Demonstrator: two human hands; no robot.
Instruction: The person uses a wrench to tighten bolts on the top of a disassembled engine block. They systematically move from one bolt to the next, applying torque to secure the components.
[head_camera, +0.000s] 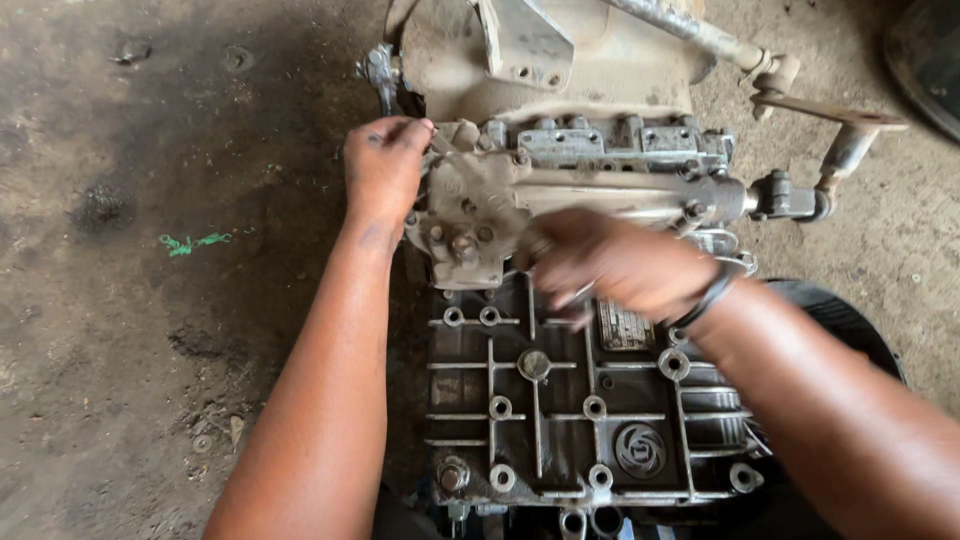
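Looking down from the head cam here. The floor (120, 330) is bare concrete, dark and oil-stained over most of the left side, lighter and dustier off to the upper right. A scrap of green string (195, 241) lies on it left of my arms, and there are a few little pebbles and bits of debris near the bottom left. A dark curved edge (925, 60) pokes into the top right corner; I can't tell what it belongs to.

The gearbox (560, 400) sits on the floor right in the middle, dark ribbed casing toward me, a grimy tan housing (560, 60) behind it, and a pale top cover (500, 200) bolted across. A rod and lever linkage (800, 100) sticks out to the right.

My left hand (385, 170) is curled closed at the upper left corner of that pale cover, fingers pinched on something small there, but it's too hidden to name. My right hand (610, 265) is over the middle of the cover's near edge, blurred, fingers bent; can't tell whether it's actually gripping anything. There's a black band (705, 300) on that wrist.
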